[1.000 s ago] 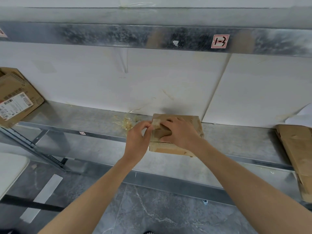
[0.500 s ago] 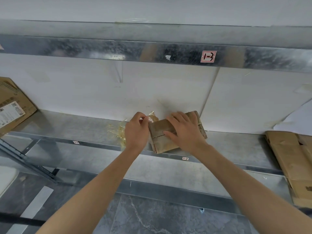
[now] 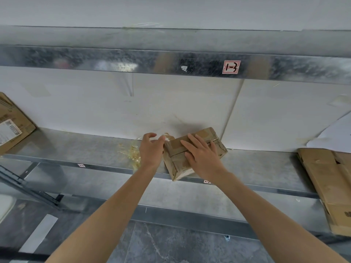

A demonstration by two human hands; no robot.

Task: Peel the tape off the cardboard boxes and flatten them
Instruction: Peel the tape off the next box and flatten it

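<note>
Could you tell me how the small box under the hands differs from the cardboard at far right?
The small box is three-dimensional and taped; the far-right cardboard lies flattened. The small box is under the right hand; the far-right cardboard is untouched and larger. Both are brown.

— Where are your arms?
— Both are bare and stretched forward. My left arm point(image 3: 114, 211) rises from the lower left and my right arm point(image 3: 266, 215) from the lower right, drawing close at the wrists.
— And the right hand?
— My right hand point(image 3: 202, 155) lies palm down, fingers straight and slightly spread, pressing on top of the box point(image 3: 209, 134).
— The left?
— My left hand point(image 3: 151, 150) sits just beside it, back toward me, fingers curled, thumb tip at the box's corner. Whether it pinches anything, I can't tell.
</note>
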